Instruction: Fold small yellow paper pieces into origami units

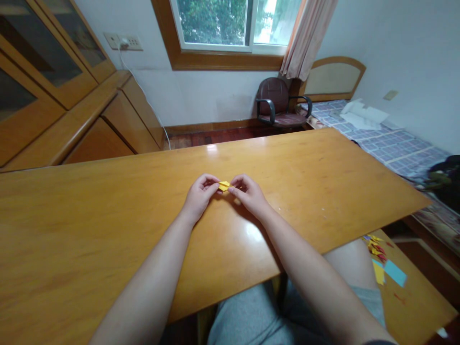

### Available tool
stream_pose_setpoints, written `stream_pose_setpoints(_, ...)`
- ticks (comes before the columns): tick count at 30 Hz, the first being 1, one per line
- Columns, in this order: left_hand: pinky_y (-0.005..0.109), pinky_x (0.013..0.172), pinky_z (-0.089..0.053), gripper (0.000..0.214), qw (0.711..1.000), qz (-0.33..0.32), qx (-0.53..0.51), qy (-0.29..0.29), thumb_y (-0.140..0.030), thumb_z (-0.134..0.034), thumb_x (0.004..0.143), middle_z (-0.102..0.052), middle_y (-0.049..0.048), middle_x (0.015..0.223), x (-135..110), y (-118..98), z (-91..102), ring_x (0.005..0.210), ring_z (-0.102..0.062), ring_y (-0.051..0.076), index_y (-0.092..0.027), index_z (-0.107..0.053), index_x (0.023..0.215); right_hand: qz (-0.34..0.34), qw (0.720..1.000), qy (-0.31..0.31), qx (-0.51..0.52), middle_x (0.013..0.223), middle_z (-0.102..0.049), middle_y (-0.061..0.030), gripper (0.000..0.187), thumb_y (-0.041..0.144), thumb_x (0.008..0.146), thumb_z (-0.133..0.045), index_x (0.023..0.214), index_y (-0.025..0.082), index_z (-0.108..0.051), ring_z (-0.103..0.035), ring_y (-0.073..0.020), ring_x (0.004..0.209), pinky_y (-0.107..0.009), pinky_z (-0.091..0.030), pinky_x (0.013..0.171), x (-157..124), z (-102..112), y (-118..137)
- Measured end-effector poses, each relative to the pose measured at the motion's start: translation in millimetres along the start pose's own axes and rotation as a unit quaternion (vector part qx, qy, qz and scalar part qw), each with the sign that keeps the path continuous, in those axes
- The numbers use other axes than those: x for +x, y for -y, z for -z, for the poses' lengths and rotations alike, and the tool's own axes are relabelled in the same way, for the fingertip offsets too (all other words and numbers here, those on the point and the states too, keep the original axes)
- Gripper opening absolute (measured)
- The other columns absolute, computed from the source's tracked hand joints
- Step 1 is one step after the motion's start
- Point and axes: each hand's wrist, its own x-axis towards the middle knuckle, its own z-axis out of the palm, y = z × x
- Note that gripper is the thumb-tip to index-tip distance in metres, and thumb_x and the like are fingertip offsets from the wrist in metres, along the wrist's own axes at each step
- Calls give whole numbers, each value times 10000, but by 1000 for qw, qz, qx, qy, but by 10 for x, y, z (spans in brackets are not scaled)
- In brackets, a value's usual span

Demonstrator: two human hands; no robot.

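Note:
Between my two hands is a small piece of folded yellow paper, just above the wooden table. My left hand pinches its left end between thumb and fingers. On the other end, my right hand has a similar pinch, the thumb lying on the near side. Creases and a pointed upper edge show on the paper; my fingertips hide both of its ends.
A lower wooden surface at right holds a pile of folded yellow and red paper pieces, a blue sheet and a yellow sheet. Beyond the table stand a chair, a bed and a cabinet.

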Motion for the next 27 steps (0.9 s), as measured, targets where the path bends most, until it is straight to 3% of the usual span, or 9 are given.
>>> stream_pose_setpoints(8, 299, 758, -545, 241, 999, 8, -3, 41, -347, -711, 776, -708, 23, 905, -48, -45, 1, 757, -674, 158, -180, -676, 947, -4, 1000, -4, 30, 847, -642, 3, 180, 335, 809, -683, 910, 197, -625, -581, -131, 761, -267, -458, 717, 8, 16, -16)
stream_pose_setpoints(14, 324, 861, -537, 314, 999, -4, 16, 46, -318, -806, 682, -718, 39, 955, -71, -94, -30, 883, -680, 186, -181, -671, 930, -11, 998, 16, 68, 842, -647, 0, 249, 373, 802, -708, 975, 209, -637, -591, -133, 746, -273, -480, 717, 9, 28, -42)
stream_pose_setpoints(20, 334, 821, -551, 374, 999, 30, -17, 42, -374, -821, 683, -723, 22, 828, -54, -56, -10, 764, -694, 175, -180, -662, 961, -19, 994, 15, 110, 830, -629, 6, 295, 377, 780, -735, 1008, 218, -636, -594, -129, 734, -265, -491, 703, 19, 31, -49)
stream_pose_setpoints(27, 325, 809, -552, 411, 998, 35, -35, 38, -389, -857, 642, -726, 17, 846, -42, -61, -12, 746, -691, 163, -178, -650, 927, -12, 994, 30, 104, 819, -623, 8, 288, 397, 819, -695, 1039, 220, -638, -588, -127, 721, -264, -482, 698, 11, 33, -29)
